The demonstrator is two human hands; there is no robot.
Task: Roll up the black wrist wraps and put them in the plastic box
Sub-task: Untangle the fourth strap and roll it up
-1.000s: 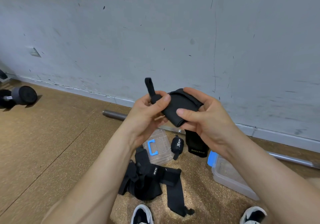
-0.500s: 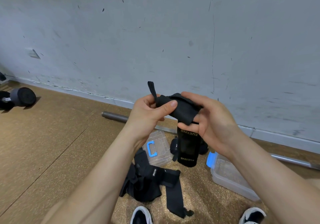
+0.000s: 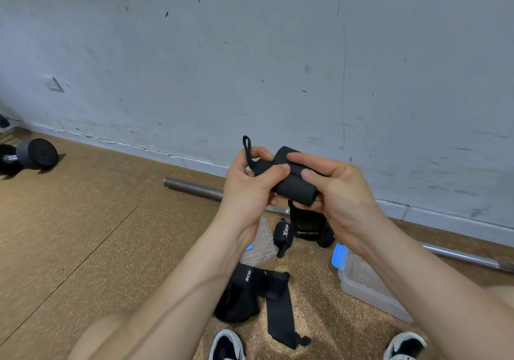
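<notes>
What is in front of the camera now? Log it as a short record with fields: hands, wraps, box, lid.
left hand: grip on the loop end of the held wrap
right hand: grip on the other end of the roll
held wrap: mostly rolled, tail hanging below
rolled wrap: on the floor, beside the lid
loose wraps: unrolled, on the floor
plastic box: open, on the floor; no wrap seen in its visible part
lid: on the floor, off the box
</notes>
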